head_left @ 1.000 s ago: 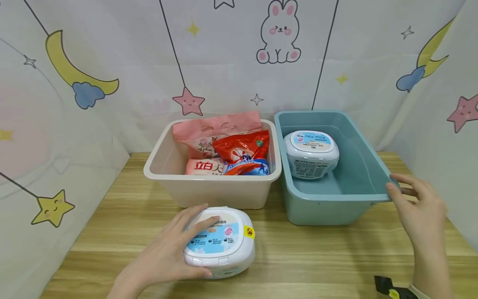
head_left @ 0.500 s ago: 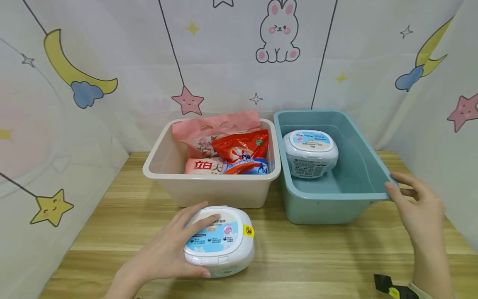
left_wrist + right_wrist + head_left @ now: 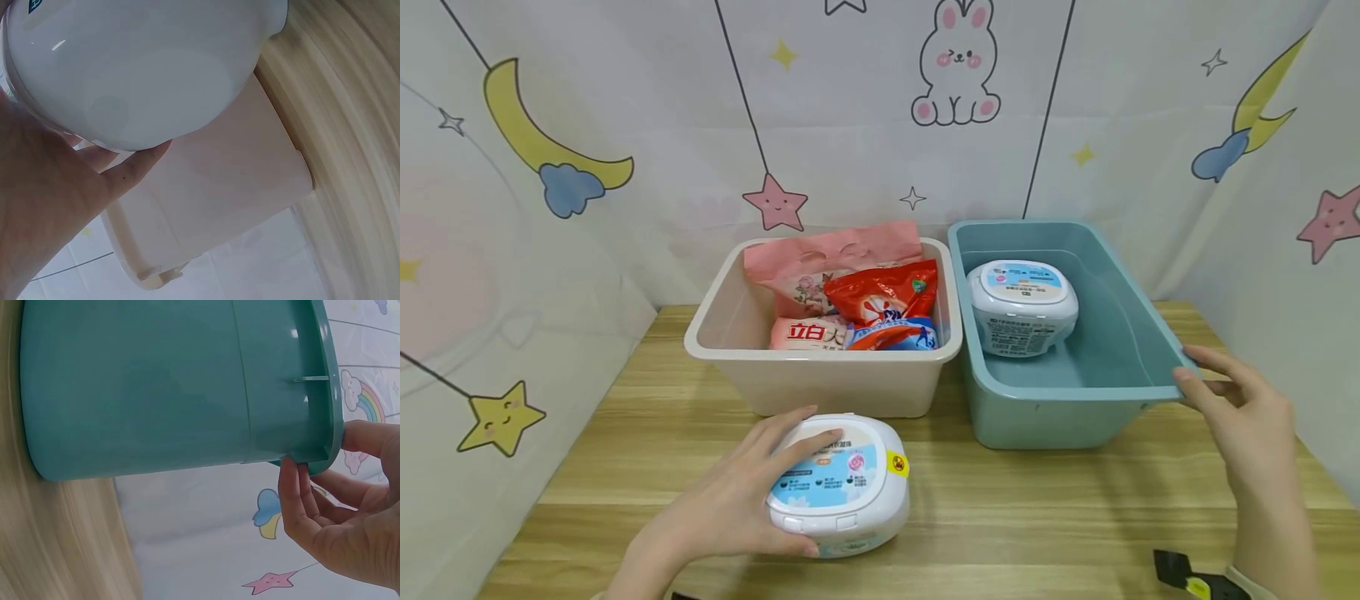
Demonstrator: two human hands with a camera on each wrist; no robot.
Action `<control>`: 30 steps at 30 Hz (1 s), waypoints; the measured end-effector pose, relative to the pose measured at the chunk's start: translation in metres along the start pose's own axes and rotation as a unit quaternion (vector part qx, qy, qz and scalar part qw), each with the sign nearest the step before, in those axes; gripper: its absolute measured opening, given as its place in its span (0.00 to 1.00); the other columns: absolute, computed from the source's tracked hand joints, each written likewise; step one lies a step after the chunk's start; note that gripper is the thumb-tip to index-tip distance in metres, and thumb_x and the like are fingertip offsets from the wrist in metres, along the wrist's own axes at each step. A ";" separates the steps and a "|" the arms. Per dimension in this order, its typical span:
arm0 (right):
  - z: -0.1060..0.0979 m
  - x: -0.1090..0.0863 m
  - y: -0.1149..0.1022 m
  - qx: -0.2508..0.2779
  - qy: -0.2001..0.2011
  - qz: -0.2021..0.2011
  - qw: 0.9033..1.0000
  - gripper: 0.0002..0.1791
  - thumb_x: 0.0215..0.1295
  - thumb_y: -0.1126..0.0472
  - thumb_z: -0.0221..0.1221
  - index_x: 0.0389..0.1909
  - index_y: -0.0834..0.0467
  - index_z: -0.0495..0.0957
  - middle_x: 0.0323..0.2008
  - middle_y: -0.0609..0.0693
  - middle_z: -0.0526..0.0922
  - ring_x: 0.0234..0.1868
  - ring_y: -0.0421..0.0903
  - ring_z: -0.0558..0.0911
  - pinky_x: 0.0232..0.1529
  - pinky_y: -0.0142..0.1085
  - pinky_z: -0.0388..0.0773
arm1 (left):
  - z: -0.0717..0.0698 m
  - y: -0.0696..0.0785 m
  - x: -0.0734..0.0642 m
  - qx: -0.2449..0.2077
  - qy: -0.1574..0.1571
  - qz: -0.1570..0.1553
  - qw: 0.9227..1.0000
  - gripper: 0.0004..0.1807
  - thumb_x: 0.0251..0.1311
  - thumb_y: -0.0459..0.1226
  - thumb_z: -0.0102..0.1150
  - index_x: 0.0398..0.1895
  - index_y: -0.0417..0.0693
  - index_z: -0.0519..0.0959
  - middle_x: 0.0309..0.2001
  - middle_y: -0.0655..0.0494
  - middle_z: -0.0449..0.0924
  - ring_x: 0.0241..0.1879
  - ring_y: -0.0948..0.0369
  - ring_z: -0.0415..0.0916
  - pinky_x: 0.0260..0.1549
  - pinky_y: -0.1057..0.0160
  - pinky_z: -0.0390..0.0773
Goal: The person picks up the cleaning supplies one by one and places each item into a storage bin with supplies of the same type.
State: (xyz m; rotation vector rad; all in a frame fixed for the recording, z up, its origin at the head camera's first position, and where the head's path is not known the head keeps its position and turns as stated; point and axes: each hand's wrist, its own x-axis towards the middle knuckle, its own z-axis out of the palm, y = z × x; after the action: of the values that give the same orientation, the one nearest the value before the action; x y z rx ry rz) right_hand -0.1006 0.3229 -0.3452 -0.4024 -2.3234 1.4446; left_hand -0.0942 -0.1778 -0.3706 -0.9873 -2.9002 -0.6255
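My left hand (image 3: 730, 492) grips a white lidded tub (image 3: 880, 521) with a blue-and-white label, in front of the bins. Its thumb lies along the near side and its other fingers spread over the lid and far side. In the left wrist view the tub (image 3: 144, 69) fills the top, fingers curved against it. My right hand (image 3: 1247, 421) pinches the near right corner of the teal bin (image 3: 1037, 425); in the right wrist view, thumb and fingers sit around that rim (image 3: 337, 412). A similar white tub (image 3: 1026, 312) stands inside the teal bin, against its left wall.
A cream bin (image 3: 842, 383) stands left of the teal one. It holds a pink bag (image 3: 805, 262), a red bag (image 3: 887, 292) and a blue-and-red packet (image 3: 910, 333). Behind the wooden table (image 3: 1000, 525) hangs a patterned white cloth (image 3: 850, 108).
Both hands keep their holds on the tub and the bin rim. The whole head view has shifted very slightly; nothing else has visibly moved.
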 end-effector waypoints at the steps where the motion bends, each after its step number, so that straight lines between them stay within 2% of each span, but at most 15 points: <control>1: 0.000 0.000 0.001 0.020 -0.005 -0.003 1.000 0.24 0.65 0.58 0.60 0.63 0.50 0.73 0.42 0.31 0.71 0.32 0.26 0.77 0.31 0.20 0.65 | 0.000 0.000 0.000 0.000 0.000 0.000 1.000 0.57 0.30 0.65 0.74 0.70 0.80 0.55 0.74 0.64 0.49 0.68 0.57 0.54 0.53 0.45 0.74; 4: -0.003 0.001 0.003 0.088 -0.023 -0.003 0.996 0.25 0.63 0.61 0.61 0.62 0.52 0.74 0.41 0.34 0.75 0.31 0.27 0.80 0.35 0.15 0.65 | 0.000 0.000 0.000 0.003 0.002 0.002 1.000 0.57 0.30 0.65 0.74 0.70 0.80 0.56 0.74 0.64 0.50 0.68 0.57 0.55 0.53 0.46 0.74; 8: -0.004 0.003 0.006 0.168 -0.034 0.005 0.985 0.25 0.61 0.64 0.63 0.60 0.53 0.75 0.37 0.36 0.79 0.31 0.29 0.81 0.37 0.14 0.68 | -0.001 0.001 0.001 0.004 -0.001 0.000 1.000 0.57 0.30 0.65 0.74 0.70 0.80 0.55 0.74 0.64 0.50 0.69 0.57 0.54 0.53 0.47 0.75; 12: -0.004 0.004 0.008 0.230 -0.049 0.002 0.972 0.25 0.60 0.68 0.63 0.60 0.57 0.76 0.41 0.40 0.78 0.32 0.31 0.83 0.38 0.16 0.75 | -0.002 0.001 0.002 0.004 -0.009 -0.005 1.000 0.57 0.30 0.64 0.75 0.70 0.82 0.55 0.74 0.63 0.49 0.69 0.57 0.54 0.52 0.47 0.74; 14: -0.004 0.004 0.008 0.241 -0.054 0.001 0.969 0.25 0.60 0.68 0.63 0.59 0.57 0.76 0.41 0.41 0.78 0.33 0.31 0.84 0.38 0.17 0.76 | -0.003 0.002 0.002 0.003 -0.015 -0.008 1.000 0.58 0.30 0.64 0.75 0.70 0.83 0.54 0.74 0.62 0.50 0.69 0.56 0.53 0.52 0.47 0.74; 22: -0.004 0.005 0.012 0.324 -0.089 -0.019 0.942 0.22 0.61 0.76 0.58 0.56 0.58 0.79 0.45 0.44 0.78 0.35 0.35 0.86 0.39 0.25 0.81 | -0.005 0.003 0.004 -0.005 -0.034 -0.017 0.999 0.57 0.30 0.64 0.75 0.69 0.85 0.54 0.75 0.61 0.49 0.69 0.54 0.53 0.51 0.45 0.74; 30: -0.005 0.005 0.013 0.330 -0.100 -0.020 0.938 0.22 0.62 0.76 0.56 0.57 0.58 0.78 0.44 0.45 0.80 0.35 0.36 0.85 0.39 0.25 0.82 | -0.005 0.004 0.006 -0.004 -0.046 -0.026 0.999 0.58 0.29 0.63 0.75 0.69 0.86 0.53 0.74 0.64 0.48 0.68 0.56 0.54 0.48 0.48 0.75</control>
State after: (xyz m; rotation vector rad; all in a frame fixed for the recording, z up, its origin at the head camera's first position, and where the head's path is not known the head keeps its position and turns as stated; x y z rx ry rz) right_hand -0.1022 0.3344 -0.3537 -0.0128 -1.8004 2.1971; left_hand -0.0972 -0.1729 -0.3636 -0.9694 -3.0147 -0.6091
